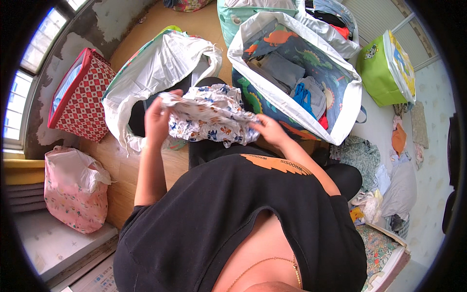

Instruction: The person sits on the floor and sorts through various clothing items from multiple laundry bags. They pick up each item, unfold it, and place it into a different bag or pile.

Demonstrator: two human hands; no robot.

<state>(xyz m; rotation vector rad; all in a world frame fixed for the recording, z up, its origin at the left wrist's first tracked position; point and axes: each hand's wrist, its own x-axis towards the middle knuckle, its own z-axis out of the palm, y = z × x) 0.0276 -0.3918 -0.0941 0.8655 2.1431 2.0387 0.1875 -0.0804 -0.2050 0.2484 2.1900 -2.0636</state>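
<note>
A crumpled white printed cloth [215,120] with blue and orange figures is spread above my lap. My left hand [159,111] grips its left end, which is raised and blurred. At the opposite end, my right hand [268,128] pinches the fabric between thumb and fingers. Just beyond the cloth on the left, a storage bag [160,69] with a white lining gapes toward me. To the right of the cloth stands a dinosaur-print fabric bin [292,78], with folded grey clothes [281,71] and a blue garment [302,98] inside.
A red checked basket [80,98] and a pink bag [76,189] stand at left. A green bag [383,69] is at far right, with loose clothes [365,157] piled below it. Behind the dinosaur bin are a mint bag [233,22] and another white-lined bag [337,43] of clothes.
</note>
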